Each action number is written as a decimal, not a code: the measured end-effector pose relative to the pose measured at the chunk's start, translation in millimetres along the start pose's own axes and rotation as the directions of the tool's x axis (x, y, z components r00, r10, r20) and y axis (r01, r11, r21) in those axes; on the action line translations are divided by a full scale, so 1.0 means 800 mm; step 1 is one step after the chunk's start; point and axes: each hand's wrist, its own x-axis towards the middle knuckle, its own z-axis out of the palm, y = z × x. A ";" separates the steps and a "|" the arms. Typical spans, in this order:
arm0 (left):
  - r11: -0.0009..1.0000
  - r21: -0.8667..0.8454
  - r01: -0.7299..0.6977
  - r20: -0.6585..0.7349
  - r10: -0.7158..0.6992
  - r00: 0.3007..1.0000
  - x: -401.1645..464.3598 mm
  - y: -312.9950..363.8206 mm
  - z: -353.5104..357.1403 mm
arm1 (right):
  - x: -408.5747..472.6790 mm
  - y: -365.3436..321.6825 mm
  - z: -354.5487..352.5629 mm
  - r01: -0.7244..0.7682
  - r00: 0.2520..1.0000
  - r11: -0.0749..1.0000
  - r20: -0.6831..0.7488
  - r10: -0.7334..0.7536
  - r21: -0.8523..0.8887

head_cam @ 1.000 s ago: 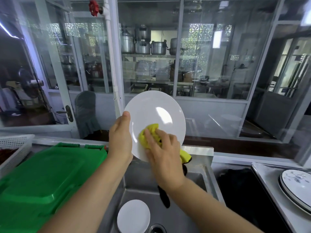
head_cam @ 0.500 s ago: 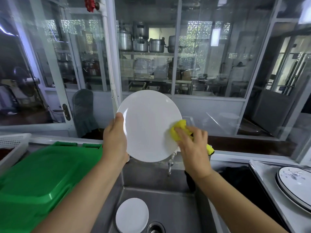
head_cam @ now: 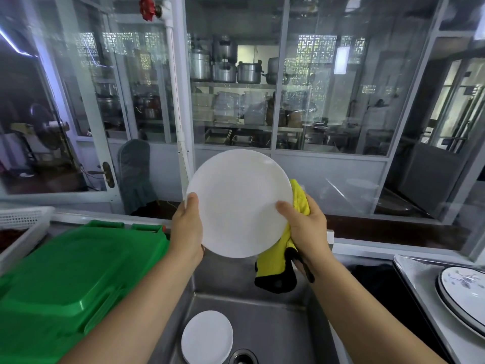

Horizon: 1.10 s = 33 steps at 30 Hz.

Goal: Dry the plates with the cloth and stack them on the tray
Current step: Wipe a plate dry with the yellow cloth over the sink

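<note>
1. Head view: I see the white plate (head_cam: 237, 203) held upright above the steel sink (head_cam: 265, 319), face toward me.
2. The left hand (head_cam: 186, 227) grips its left rim, thumb on the face; the other fingers are hidden behind the plate.
3. The right hand (head_cam: 305, 227) pinches the right rim, thumb on the face, with the yellow cloth (head_cam: 278, 256) pressed against the back edge; its black-trimmed end hangs down over the basin.
4. 1 small white plate (head_cam: 207, 337) lies flat in the basin, beside the drain (head_cam: 242, 358).
5. Patterned plates (head_cam: 464, 292) sit stacked on the metal tray (head_cam: 420, 274) at right.
6. A green bin lid (head_cam: 65, 279) sits at left.
</note>
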 end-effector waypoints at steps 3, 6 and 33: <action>0.946 0.310 -0.094 0.043 0.085 0.995 0.000 -0.006 0.005 | -0.005 0.002 0.008 0.124 0.992 0.992 -0.018 -0.125 -0.026; 0.944 0.262 -0.203 0.151 0.167 0.974 -0.020 -0.006 0.018 | -0.015 0.013 0.019 0.424 0.899 0.843 0.042 -0.436 -0.331; 0.986 -0.042 -0.161 0.110 0.165 0.980 -0.036 0.015 0.015 | 0.023 0.007 0.024 0.726 0.588 0.115 0.525 -0.615 -0.678</action>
